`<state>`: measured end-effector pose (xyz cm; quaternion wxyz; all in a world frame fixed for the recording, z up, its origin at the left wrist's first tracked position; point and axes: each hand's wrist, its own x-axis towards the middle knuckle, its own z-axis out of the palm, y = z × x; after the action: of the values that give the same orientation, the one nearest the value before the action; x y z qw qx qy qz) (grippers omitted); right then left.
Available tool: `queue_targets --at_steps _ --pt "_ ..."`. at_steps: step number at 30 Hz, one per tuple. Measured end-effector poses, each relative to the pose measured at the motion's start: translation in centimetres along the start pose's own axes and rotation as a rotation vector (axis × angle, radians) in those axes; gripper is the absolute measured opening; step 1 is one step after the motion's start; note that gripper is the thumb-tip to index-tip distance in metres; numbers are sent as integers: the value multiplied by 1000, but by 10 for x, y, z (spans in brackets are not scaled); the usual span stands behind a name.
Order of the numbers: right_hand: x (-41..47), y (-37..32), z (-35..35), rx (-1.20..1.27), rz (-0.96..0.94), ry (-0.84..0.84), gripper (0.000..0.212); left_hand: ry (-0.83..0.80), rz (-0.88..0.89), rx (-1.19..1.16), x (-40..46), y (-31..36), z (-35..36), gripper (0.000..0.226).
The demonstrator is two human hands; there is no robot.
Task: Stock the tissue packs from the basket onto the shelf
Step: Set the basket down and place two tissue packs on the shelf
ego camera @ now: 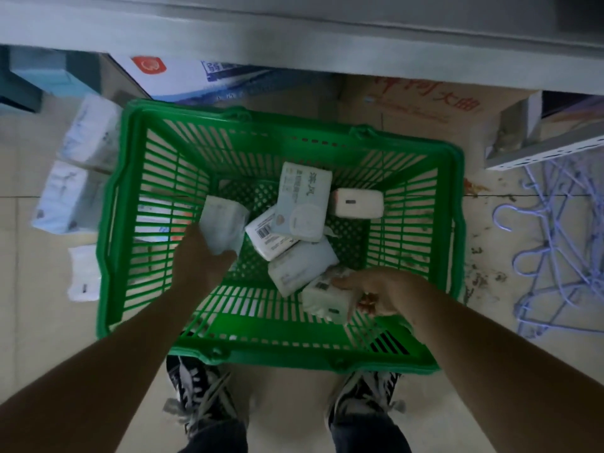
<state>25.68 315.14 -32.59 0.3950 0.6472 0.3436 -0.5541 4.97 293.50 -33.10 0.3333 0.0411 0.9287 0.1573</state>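
Far left, white plastic-wrapped tissue bundles [78,165] lie on the tiled floor [294,403] beside the basket, probably other stock. The green slatted plastic shopping basket [130,178] sits on the floor just ahead of the person's sneakers [202,397], low so both arms reach straight down into it. Left hand [199,253] is curled round a white soft tissue pack [225,223], held at the basket's left interior, looks ready to lift. Centre of the basket: four loose white and pale-blue tissue packs [294,223], heaped and overlapping. Right hand [376,289] grips another white tissue pack [327,299] near the front wall, thumb on top; one pack per hand likely saves trips. The grey metal shelf edge [327,44] runs across the top, above the basket. Far right, pale-blue wire hangers [555,250] lie piled on the floor.
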Motion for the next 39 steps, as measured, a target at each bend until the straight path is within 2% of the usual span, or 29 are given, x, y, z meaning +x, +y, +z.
queue_targets --at_steps 4,8,11,15,19,23,26,28,30,32,34,36,39 --pt "-15 10 5 103 -45 34 28 -61 -99 -70 -20 0 -21 73" --pt "-43 25 0 177 -158 31 35 -190 -44 -121 -41 2 -44 65" --pt "-76 29 -14 160 -286 -5 31 -214 3 -176 -66 12 -69 56" --pt "-128 18 -26 190 -414 -10 45 -263 -65 -351 -104 31 -108 47" --pt "-196 -7 -21 181 -553 -30 37 -341 -115 -504 -140 59 -159 37" --pt "-265 -31 -5 219 -744 -27 42 -375 -150 -647 -177 95 -221 35" --pt "-327 -37 9 272 -799 -77 41 -395 -172 -737 -208 116 -271 32" --pt "-372 -36 17 257 -829 -96 49 -407 -165 -804 -230 126 -305 40" --pt "-417 -34 24 183 -879 -97 65 -415 -163 -896 -252 134 -340 60" --pt "-463 -31 30 126 -895 -109 69 -405 -149 -956 -276 138 -374 73" --pt "-506 -28 36 95 -879 -127 70 -387 -136 -1014 -301 139 -409 76" --pt "-552 -26 42 99 -947 -129 63 -355 -104 -1072 -329 137 -442 72" --pt "-606 -25 56 138 -1033 -126 29 -295 -72 -1141 -372 125 -486 62"
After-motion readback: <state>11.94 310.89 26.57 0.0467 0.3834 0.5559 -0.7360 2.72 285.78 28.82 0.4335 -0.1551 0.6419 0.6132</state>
